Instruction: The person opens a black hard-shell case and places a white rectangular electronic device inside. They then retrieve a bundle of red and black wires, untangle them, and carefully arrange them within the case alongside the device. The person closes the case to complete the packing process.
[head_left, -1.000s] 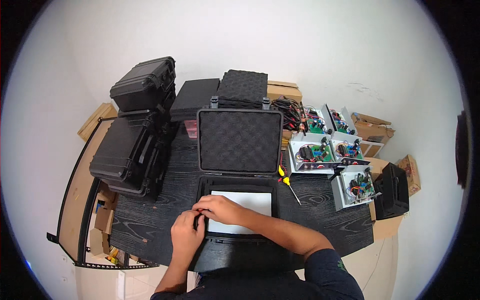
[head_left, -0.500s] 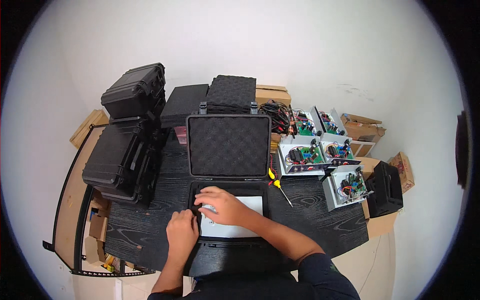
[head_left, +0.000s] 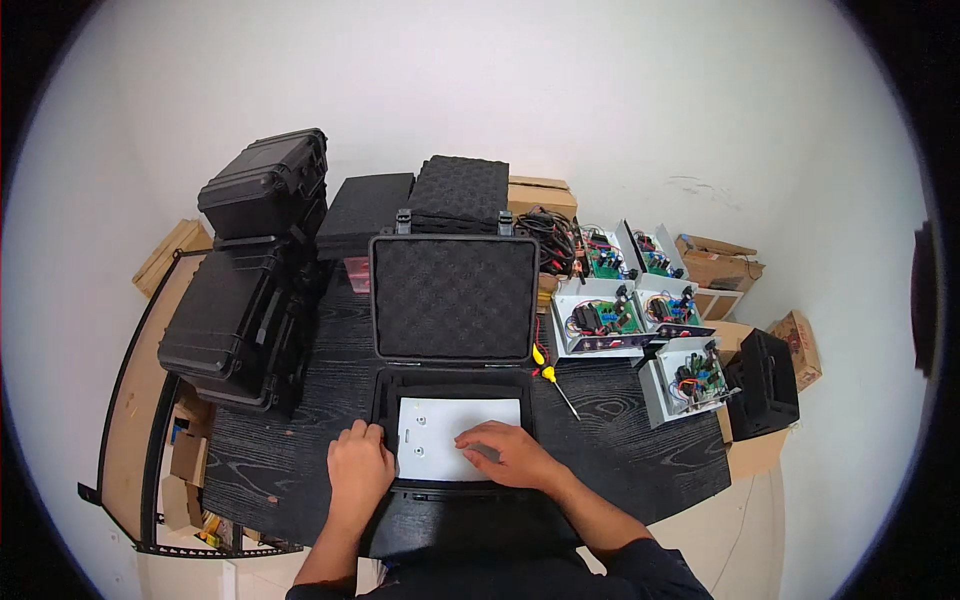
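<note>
In front of me lies an open black hard case (head_left: 380, 395), its lid (head_left: 455, 300) raised and lined with bumpy foam. Set into the foam of its base is a flat white metal panel (head_left: 432, 425) with a small slot and two fittings near its left side. My left hand (head_left: 360, 462) is closed over the case's left rim, fingers curled and their tips partly hidden. Over the right half of the panel hovers or rests my right hand (head_left: 510, 455), fingers bent but apart, holding nothing; whether it touches the panel I cannot tell.
Black hard cases (head_left: 235, 310) are stacked at the left. A yellow-handled screwdriver (head_left: 562, 388) lies right of the case. Several opened white units with circuit boards (head_left: 600, 320) stand farther right, beside coiled black cables (head_left: 548, 240). Foam sheets (head_left: 460, 190) sit behind the lid.
My right hand has moved right and toward me, from the panel's upper left to its right half, uncovering the slot and fittings. My left hand stays at the case's left rim.
</note>
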